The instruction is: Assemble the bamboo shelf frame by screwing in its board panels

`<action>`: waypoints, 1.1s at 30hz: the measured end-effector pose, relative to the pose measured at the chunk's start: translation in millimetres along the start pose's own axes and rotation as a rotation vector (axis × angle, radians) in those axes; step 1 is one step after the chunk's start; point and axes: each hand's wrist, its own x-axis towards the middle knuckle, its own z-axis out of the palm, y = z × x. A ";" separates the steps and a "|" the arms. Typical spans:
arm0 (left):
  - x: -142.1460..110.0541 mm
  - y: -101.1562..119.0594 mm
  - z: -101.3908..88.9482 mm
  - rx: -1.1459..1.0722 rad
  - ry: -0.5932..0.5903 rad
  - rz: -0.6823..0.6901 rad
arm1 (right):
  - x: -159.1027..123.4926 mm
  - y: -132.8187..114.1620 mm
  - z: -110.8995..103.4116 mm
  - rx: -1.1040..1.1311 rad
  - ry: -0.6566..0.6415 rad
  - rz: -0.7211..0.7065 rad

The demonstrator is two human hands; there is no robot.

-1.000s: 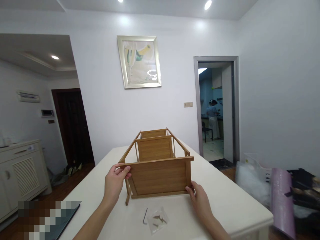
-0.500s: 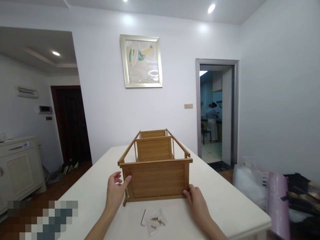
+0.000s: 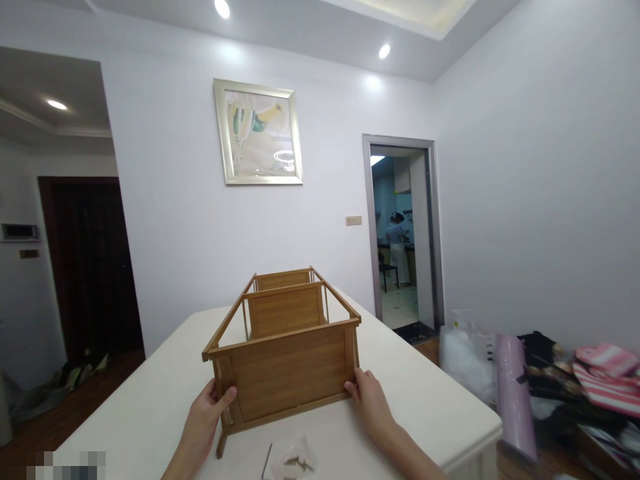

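A brown wooden shelf rack (image 3: pixel 287 370) lies on its side on the white table (image 3: pixel 400 393), one end panel facing me. My left hand (image 3: pixel 203 417) grips the left edge of that near panel, thumb on its face and fingers behind the post. On the opposite side, my right hand (image 3: pixel 370 400) holds the lower right corner, thumb against the panel. In front of the rack lie a clear bag of screws (image 3: pixel 295 461) and a dark hex key (image 3: pixel 267 460), both near the bottom of the view.
Beyond the table's right side, a purple roll (image 3: pixel 515 393), plastic bags (image 3: pixel 465 360) and pink striped cloth (image 3: pixel 607 380) are piled on the floor. A person (image 3: pixel 397 243) stands in the room past the doorway (image 3: pixel 440 267). A framed picture (image 3: pixel 220 133) hangs ahead.
My left hand has closed from loosely beside the panel onto its left edge. The view has turned right and slightly up, and the rack now sits at more of an angle.
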 end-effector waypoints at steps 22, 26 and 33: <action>-14.6 8.3 -0.8 -0.115 -0.184 -0.086 | -1.1 13.4 13.8 -0.167 0.187 -0.224; -14.8 8.1 -2.8 -0.113 -0.198 -0.091 | 0.3 17.8 17.3 -0.162 0.210 -0.227; -21.7 18.3 1.1 -0.081 -0.286 -0.131 | 2.2 17.3 17.1 -0.145 0.170 -0.190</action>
